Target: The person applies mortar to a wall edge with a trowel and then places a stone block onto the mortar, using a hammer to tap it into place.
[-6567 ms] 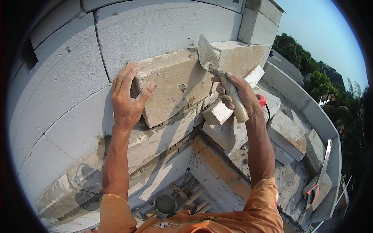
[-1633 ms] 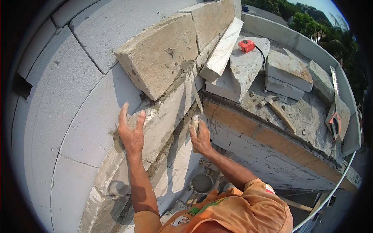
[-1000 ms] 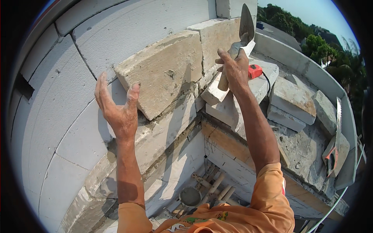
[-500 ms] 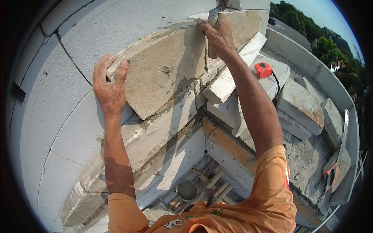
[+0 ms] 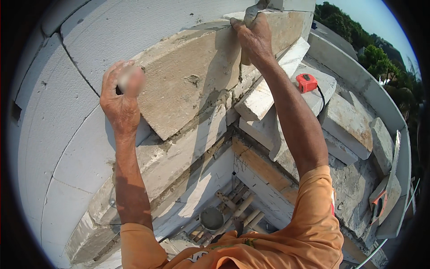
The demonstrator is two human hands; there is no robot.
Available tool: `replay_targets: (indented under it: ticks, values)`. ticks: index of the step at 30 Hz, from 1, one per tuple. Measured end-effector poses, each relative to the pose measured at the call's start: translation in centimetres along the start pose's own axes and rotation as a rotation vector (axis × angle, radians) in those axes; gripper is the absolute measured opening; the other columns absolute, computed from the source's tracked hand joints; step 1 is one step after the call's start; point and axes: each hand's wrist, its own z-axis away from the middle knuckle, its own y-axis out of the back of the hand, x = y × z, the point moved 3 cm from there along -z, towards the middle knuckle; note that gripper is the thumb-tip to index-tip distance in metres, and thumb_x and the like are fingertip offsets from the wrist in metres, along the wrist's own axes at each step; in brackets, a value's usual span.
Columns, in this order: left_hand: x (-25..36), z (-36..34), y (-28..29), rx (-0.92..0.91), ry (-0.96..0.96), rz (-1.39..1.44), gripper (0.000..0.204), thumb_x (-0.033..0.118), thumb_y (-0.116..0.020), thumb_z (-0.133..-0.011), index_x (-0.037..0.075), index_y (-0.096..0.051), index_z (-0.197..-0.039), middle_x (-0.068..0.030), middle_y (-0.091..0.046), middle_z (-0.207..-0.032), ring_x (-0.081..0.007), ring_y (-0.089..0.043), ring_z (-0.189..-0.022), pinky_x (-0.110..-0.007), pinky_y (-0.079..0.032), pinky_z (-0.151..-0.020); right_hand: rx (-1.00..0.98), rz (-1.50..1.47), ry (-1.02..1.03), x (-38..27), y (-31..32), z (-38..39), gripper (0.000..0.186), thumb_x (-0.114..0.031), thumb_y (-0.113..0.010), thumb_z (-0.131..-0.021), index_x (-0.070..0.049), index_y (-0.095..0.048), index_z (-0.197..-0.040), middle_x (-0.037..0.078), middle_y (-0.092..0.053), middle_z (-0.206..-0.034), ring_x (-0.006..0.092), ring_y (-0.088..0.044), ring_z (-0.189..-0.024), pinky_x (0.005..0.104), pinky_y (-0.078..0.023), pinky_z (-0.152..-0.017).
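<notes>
A long beige lightweight concrete block [image 5: 188, 76] stands on edge on a mortared course, against the taller white block wall. My left hand [image 5: 120, 96] is closed around its upper left end, thumb on the near face and fingers behind; a blurred patch covers the thumb area. Farther right, my right hand [image 5: 255, 42] is wrapped round the wooden handle of what looks like a trowel [image 5: 253, 14], at the top edge of the block. The handle's butt shows below the fist, and its grey metal part sticks out above, partly out of sight.
Right of my arm, a red tape measure [image 5: 306, 83] lies on loose white block pieces [image 5: 347, 119]. A handsaw [image 5: 380, 206] leans by the curved parapet [image 5: 358, 62]. Below, a bucket of grey mortar [image 5: 211, 218] sits among poles in a deep gap.
The view has shifted slightly. My left hand keeps its grip on the block's end, and my right hand, with the trowel, sits a little higher and farther right in the picture.
</notes>
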Motion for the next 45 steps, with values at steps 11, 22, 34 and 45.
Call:
replay_targets:
  ticks: [11, 22, 34, 45]
  values:
    - [-0.2, 0.0, -0.4, 0.071, 0.014, 0.110, 0.031, 0.029, -0.077, -0.084, 0.005, -0.074, -0.103, -0.0151, -0.066, -0.118, -0.0271, -0.059, -0.118, -0.045, -0.043, -0.106, -0.082, 0.039, 0.010, -0.2, 0.2, -0.2, 0.031, -0.019, -0.069, -0.087, 0.006, -0.063, -0.104, 0.016, -0.069, -0.094, 0.0254, -0.064, -0.089, 0.0378, -0.049, -0.083]
    - [-1.4, 0.4, -0.9, 0.083, 0.031, 0.225, 0.029, 0.017, -0.068, -0.086, 0.000, -0.071, -0.109, -0.0164, -0.065, -0.123, -0.0256, -0.062, -0.116, -0.041, -0.053, -0.099, -0.023, -0.003, -0.105, -0.8, 0.1, 0.6, 0.031, -0.016, -0.066, -0.087, 0.008, -0.062, -0.106, 0.016, -0.070, -0.096, 0.0261, -0.066, -0.089, 0.0397, -0.050, -0.085]
    - [-1.0, 0.5, -1.0, 0.124, 0.017, 0.299, 0.023, 0.017, -0.073, -0.084, 0.003, -0.072, -0.103, -0.0135, -0.065, -0.118, -0.0229, -0.063, -0.112, -0.039, -0.054, -0.093, 0.036, 0.147, 0.076, 1.9, -0.5, -0.6, 0.033, -0.020, -0.069, -0.087, 0.006, -0.059, -0.107, 0.017, -0.068, -0.095, 0.0268, -0.065, -0.091, 0.0406, -0.050, -0.085]
    - [-0.5, -0.3, -0.8, 0.056, -0.036, 0.116, 0.038, 0.037, -0.078, -0.082, 0.006, -0.068, -0.102, -0.0160, -0.060, -0.116, -0.0288, -0.058, -0.114, -0.045, -0.047, -0.098, -0.310, -0.139, 0.114, 0.3, 2.2, -1.2, 0.025, -0.022, -0.067, -0.092, 0.002, -0.062, -0.098, 0.008, -0.065, -0.087, 0.0159, -0.059, -0.078, 0.0351, -0.049, -0.072]
